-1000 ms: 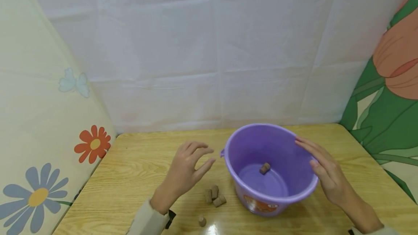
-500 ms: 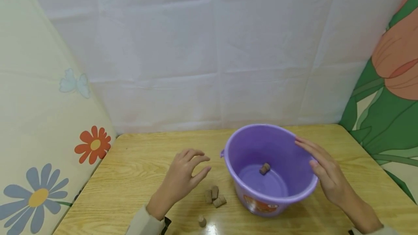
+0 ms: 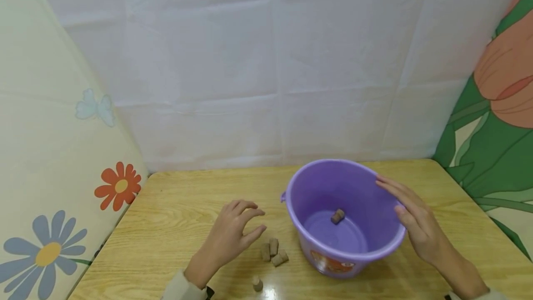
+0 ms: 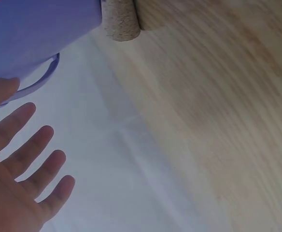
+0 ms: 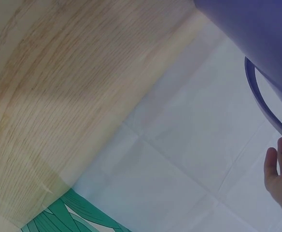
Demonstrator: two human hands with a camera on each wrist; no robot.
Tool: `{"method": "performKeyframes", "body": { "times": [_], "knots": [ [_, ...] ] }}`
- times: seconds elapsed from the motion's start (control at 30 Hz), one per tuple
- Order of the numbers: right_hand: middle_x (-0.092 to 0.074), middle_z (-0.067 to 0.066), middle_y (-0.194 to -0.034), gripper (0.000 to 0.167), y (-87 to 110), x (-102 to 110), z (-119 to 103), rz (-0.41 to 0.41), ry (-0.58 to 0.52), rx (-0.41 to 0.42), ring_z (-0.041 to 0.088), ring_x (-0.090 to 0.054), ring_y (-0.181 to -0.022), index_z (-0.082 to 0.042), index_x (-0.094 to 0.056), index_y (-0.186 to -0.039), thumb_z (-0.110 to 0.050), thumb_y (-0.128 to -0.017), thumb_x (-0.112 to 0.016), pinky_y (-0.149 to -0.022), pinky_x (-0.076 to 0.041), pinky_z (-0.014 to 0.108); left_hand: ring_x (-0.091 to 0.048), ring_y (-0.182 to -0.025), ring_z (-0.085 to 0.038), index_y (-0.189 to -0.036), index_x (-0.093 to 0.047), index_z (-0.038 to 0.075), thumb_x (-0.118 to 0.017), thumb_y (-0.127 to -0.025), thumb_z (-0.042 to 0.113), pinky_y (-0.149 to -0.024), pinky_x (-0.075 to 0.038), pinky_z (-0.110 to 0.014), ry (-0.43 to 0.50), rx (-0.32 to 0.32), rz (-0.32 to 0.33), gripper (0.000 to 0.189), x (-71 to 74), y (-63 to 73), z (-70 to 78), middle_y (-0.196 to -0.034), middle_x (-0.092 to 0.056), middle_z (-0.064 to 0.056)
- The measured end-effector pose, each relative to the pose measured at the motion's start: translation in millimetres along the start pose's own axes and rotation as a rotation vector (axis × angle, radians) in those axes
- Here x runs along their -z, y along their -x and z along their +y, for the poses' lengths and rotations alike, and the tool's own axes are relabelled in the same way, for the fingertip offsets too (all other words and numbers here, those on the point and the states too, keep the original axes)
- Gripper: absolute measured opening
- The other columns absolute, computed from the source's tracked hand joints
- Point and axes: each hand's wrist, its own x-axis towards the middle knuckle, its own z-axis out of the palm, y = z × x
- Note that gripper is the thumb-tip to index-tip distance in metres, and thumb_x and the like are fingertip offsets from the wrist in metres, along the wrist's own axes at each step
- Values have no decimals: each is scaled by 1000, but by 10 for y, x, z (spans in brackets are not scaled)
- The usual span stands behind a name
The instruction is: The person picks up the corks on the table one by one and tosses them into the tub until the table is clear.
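A purple plastic bucket (image 3: 333, 259) stands on the wooden table, tilted slightly toward the camera in the head view. A brown cork (image 3: 337, 216) lies on its floor inside. My right hand (image 3: 420, 226) is at the bucket's right rim, fingers extended along it. To the left of the bucket, my left hand (image 3: 226, 235) hovers with loosely bent, spread fingers and nothing in them. Just right of and below it sit three corks (image 3: 273, 246) in a cluster. Nearer the front edge another cork (image 3: 257, 284) stands alone. The left wrist view shows a cork (image 4: 121, 19) beside the bucket wall.
Behind the table (image 3: 175, 207) hangs a creased white cloth (image 3: 208, 68). Flower-printed panels flank it, a pale one (image 3: 50, 142) on the left and one with a large tulip (image 3: 499, 152) on the right. The bucket's loop handle (image 5: 264, 104) shows in the right wrist view.
My left hand has drifted down and slightly left, away from the bucket's rim. The right hand, bucket and corks have kept their places.
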Motion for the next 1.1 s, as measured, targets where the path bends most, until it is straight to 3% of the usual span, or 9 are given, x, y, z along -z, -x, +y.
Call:
{"method": "performKeyframes", "body": {
  "times": [0.3, 0.67, 1.1],
  "knots": [
    [-51, 14, -148, 47, 2, -13, 19, 21, -32, 31, 11, -41, -142, 9, -55, -134, 10, -91, -35, -116, -29, 15, -61, -110, -23, -109, -72, 19, -78, -83, 37, -93, -53, -47, -18, 57, -107, 32, -48, 114, -1, -113, -69, -2],
    [-51, 13, -148, 46, 2, -22, 25, 25, -30, 30, 11, -42, -142, 9, -55, -133, 9, -92, -35, -116, -30, 14, -61, -112, -23, -111, -72, 19, -76, -84, 39, -94, -54, -47, 0, 80, -225, 34, -129, 204, 11, -116, -69, -4],
    [-52, 12, -148, 47, 5, -30, 34, 45, -29, 34, 12, -42, -141, 10, -56, -132, 11, -90, -35, -116, -29, 15, -60, -112, -21, -110, -73, 19, -75, -85, 40, -93, -54, -48, 34, 102, -306, 32, -142, 245, 26, -118, -69, -4]
  ]
}}
